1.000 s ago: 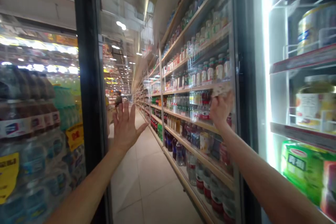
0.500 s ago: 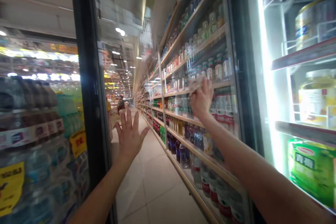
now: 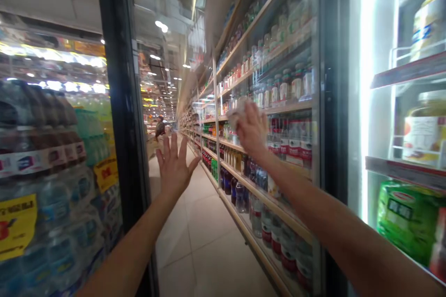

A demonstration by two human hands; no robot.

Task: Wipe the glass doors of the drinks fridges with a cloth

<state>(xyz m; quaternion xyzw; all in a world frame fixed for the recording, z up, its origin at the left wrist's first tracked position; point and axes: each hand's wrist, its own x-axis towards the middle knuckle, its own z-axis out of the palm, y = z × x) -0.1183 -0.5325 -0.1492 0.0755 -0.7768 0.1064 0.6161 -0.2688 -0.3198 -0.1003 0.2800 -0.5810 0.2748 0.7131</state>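
A glass cooler door with a dark frame [image 3: 116,79] stands in front of me, shelves and floor showing through its pane. My left hand [image 3: 174,164] is spread against the glass, palm forward, fingers apart and holding nothing. Higher and to the right, my right hand [image 3: 253,132] presses a pale, crumpled cloth [image 3: 236,113] to the pane. Motion blurs the cloth, and the fingers partly cover it.
Right of the door, a lit cooler holds a green pack [image 3: 404,222] and a bottle [image 3: 421,125] on wire shelves. Packed bottles [image 3: 52,144] with yellow price signs [image 3: 17,227] stand at left. Beyond the glass, a person [image 3: 160,126] is far down the aisle.
My right hand has slid the cloth left and slightly down across the glass. My left hand stays spread in nearly the same place. The view has shifted a little.
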